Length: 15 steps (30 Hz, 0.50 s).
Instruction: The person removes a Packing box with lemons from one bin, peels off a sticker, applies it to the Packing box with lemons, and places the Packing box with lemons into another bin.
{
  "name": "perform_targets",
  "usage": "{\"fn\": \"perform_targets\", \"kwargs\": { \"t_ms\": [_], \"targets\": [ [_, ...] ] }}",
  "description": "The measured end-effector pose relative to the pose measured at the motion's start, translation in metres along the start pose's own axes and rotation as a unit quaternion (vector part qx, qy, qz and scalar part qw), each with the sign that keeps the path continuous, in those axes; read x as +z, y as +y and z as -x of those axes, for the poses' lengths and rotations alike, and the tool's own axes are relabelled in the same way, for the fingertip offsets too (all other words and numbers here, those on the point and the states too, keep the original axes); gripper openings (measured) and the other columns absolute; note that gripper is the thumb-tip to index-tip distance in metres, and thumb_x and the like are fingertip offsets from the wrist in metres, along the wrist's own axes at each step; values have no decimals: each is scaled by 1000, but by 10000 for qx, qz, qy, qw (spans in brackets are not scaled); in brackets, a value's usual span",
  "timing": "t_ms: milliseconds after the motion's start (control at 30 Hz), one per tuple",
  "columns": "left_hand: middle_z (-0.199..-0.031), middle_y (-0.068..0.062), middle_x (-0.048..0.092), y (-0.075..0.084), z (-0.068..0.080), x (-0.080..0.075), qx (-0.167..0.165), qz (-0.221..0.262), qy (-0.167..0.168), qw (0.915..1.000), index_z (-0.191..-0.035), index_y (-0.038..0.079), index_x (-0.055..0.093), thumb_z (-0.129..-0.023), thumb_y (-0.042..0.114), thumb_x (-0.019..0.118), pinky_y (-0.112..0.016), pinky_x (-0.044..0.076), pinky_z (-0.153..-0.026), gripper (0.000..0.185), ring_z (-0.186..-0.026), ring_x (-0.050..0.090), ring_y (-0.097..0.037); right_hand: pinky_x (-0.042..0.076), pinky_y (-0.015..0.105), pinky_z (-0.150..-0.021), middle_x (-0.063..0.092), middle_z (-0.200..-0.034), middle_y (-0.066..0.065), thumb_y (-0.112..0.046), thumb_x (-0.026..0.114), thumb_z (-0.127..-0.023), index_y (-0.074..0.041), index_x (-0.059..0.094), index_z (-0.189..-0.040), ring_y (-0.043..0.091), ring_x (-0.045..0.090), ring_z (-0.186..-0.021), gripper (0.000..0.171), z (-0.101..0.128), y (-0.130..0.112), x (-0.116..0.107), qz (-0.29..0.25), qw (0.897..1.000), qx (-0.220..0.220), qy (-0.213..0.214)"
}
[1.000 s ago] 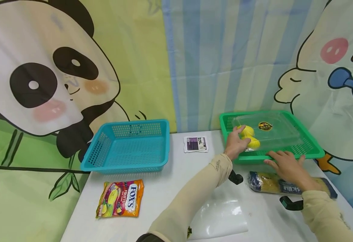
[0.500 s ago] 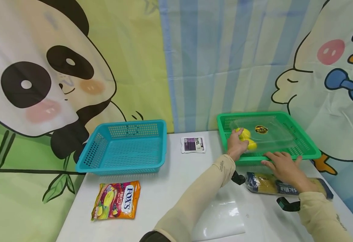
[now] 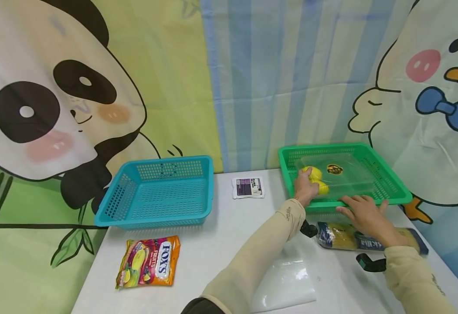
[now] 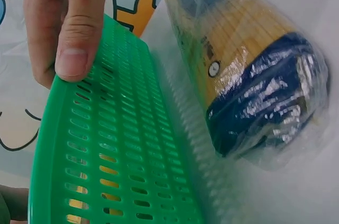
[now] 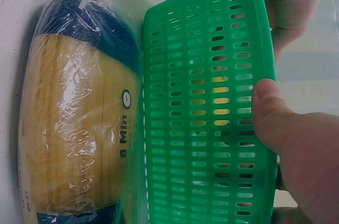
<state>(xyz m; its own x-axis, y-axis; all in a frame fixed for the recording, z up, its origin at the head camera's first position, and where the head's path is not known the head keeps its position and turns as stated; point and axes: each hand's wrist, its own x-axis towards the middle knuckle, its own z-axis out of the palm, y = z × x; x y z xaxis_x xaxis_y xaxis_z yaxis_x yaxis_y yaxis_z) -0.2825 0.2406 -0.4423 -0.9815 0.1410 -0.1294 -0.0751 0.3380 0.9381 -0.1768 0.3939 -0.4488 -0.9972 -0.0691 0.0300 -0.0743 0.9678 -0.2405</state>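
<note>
My left hand (image 3: 306,187) reaches over the front left of a green basket (image 3: 395,199) and grips the left end of a clear plastic box (image 3: 352,176). Yellow round things (image 3: 313,173) show at that end, right by the fingers. A round dark label (image 3: 334,169) marks the box's top. My right hand (image 3: 368,216) holds the basket's front rim, its thumb outside the slotted wall in the right wrist view and its fingers over the rim. Just in front lies a bag of spaghetti (image 3: 342,235), partly covered by the right arm in the head view.
A blue basket (image 3: 154,220) stands at the back left. Before it lies an orange Fox's sweets bag (image 3: 148,261). A small white and purple packet (image 3: 248,187) lies between the baskets. Flat clear plastic (image 3: 287,283) is beneath the left arm. A cartoon curtain (image 3: 248,87) hangs behind.
The clear box has sunk lower in the green basket, with my left hand still at its end. My right hand stays on the rim. The view has shifted slightly right.
</note>
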Motion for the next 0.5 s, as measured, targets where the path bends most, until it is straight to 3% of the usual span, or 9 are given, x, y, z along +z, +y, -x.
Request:
{"fn": "perform_targets", "kwargs": {
  "t_ms": [67,167,267,333,500],
  "targets": [
    [-160,0,38,1,-1,0,-5,-152,-9,9999,-151,25,50,-94,-5,60,-24,40,-52,64,-101,57,-17,-5,95,-90,55,-135,35,-48,49,-105,-6,57,-137,69,35,-123,54,-1,0,0,4,10000,8,11],
    [-161,-2,37,1,-2,1,-1,-421,-58,9991,-152,25,48,-96,-5,57,-26,35,-47,64,-77,53,-18,-6,95,-90,55,-135,35,-48,49,-105,-7,57,-137,68,35,-124,53,-1,0,0,-27,10000,2,25],
    [-161,-4,37,1,-3,1,73,-724,-121,9973,-153,25,47,-97,-4,56,-26,33,-47,64,-64,45,-18,-7,95,-90,55,-136,34,-49,49,-105,-7,57,-137,68,34,-124,53,0,0,0,-54,10000,-7,39],
    [-161,-6,38,0,-2,1,180,-913,-132,9956,-153,24,47,-98,-2,57,-25,38,-52,62,-69,51,-18,-6,95,-90,55,-135,34,-48,49,-105,-7,57,-136,68,35,-124,52,0,0,0,-55,10000,-10,47],
    [-156,-7,43,1,1,-1,418,-1271,-52,9910,-153,20,46,-100,6,60,-26,53,-74,57,-106,64,-23,-6,95,-90,56,-134,34,-46,51,-105,-7,58,-136,68,35,-124,50,0,0,1,-59,9999,-25,85]
  ]
}}
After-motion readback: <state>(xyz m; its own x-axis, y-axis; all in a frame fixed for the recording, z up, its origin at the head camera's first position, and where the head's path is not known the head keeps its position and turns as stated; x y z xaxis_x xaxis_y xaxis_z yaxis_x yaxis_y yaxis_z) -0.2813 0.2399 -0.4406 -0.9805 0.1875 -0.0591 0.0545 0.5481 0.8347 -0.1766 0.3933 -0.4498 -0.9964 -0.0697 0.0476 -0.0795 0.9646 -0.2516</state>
